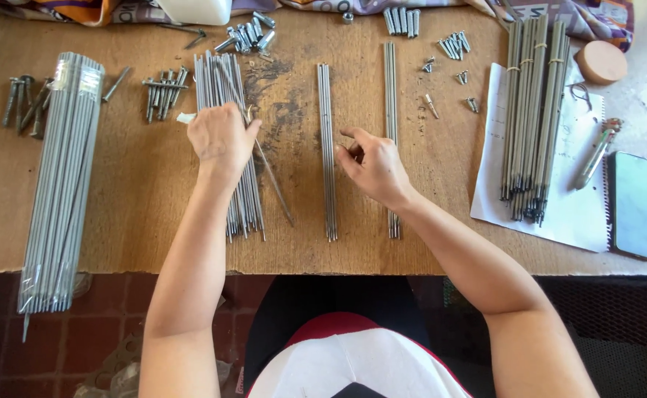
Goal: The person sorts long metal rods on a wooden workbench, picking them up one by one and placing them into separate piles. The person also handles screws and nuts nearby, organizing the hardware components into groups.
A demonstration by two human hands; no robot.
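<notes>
Carefully draw one rod at a time from the loose rod pile (229, 140), keeping the others parallel. Left hand (220, 140) rests atop that pile, fingers curled onto the rods. Right hand (371, 166), right of the pile, pinches loosely beside the middle rod group (328, 147); contact is unclear.

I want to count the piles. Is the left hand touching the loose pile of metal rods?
Touching. The head view shows the left hand resting on the loose rod pile, fingers curled over the rods.
</notes>
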